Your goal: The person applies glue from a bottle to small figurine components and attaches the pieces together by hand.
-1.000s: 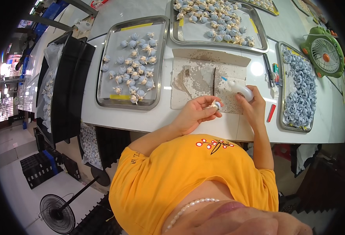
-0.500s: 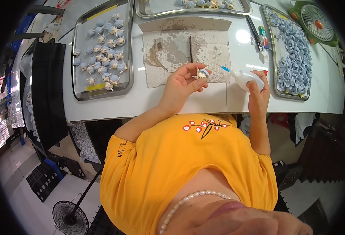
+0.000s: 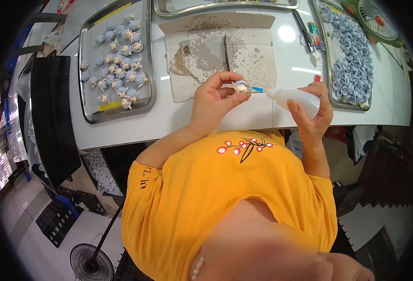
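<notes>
My left hand [image 3: 212, 99] pinches a small blue-and-cream figurine [image 3: 238, 85] between thumb and fingertips, above the near edge of a stained cardboard sheet [image 3: 251, 70]. In my right hand [image 3: 319, 112] is a white squeeze bottle [image 3: 297, 100], tilted so that its blue needle tip [image 3: 257, 90] points left. The tip meets the figurine at its right side; whether it touches cannot be made out. Similar figurines [image 3: 120, 72] stand in loose rows on a metal tray [image 3: 90, 117] to the left.
At the right, a metal tray [image 3: 344, 107] bears many curled blue pieces [image 3: 351, 61]. Between it and the cardboard lie a black pen-like tool [image 3: 303, 30] and a small green-and-red packet [image 3: 313, 35]. A green fan [image 3: 379, 22] stands far right. Another tray [image 3: 169, 12] sits at the back.
My right hand has brought the squeeze bottle left and levelled it, so its needle tip has come from apart to the figurine. The left hand keeps its pinch. The whole view has shifted slightly.
</notes>
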Demonstrator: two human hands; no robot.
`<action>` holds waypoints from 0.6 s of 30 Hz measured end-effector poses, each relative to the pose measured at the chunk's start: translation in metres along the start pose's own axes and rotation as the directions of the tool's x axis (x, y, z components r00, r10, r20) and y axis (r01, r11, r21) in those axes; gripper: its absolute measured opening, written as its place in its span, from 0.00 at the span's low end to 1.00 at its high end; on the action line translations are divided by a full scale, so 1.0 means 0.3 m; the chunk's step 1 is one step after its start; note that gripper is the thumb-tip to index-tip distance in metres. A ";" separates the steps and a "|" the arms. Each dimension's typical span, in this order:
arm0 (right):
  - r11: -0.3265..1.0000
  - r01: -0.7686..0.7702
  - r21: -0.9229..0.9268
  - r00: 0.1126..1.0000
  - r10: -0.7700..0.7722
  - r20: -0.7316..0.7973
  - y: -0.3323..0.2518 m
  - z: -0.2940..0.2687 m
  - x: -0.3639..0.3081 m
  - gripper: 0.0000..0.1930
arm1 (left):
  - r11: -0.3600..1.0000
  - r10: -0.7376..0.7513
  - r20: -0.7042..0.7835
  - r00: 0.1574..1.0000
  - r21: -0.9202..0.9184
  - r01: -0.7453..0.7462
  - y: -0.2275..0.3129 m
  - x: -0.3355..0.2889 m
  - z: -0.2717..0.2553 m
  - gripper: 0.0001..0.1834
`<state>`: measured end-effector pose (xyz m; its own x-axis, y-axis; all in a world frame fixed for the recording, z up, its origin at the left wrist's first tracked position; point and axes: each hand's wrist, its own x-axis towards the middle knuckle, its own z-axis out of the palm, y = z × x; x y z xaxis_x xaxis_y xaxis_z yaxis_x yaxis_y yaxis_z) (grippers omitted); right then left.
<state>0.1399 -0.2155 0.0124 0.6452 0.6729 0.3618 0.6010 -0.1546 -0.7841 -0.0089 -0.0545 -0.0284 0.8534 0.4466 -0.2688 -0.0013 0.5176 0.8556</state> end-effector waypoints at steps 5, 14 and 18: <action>0.995 0.082 -0.054 0.996 -0.081 0.035 -0.015 0.015 0.021 0.15 | 1.000 -0.012 0.002 1.000 -0.006 0.012 0.006 0.002 -0.004 0.20; 0.992 0.087 -0.090 0.995 -0.082 0.057 -0.035 0.030 0.037 0.15 | 0.999 -0.013 0.011 1.000 -0.043 0.014 0.001 0.004 -0.010 0.20; 0.994 0.088 -0.063 0.996 -0.086 0.034 -0.027 0.027 0.035 0.15 | 0.996 -0.008 0.003 1.000 -0.088 0.008 -0.004 0.004 -0.009 0.20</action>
<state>0.1379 -0.2014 0.0184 0.5750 0.7078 0.4104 0.6839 -0.1404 -0.7160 -0.0093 -0.0525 -0.0310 0.8551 0.4401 -0.2739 -0.0402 0.5831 0.8114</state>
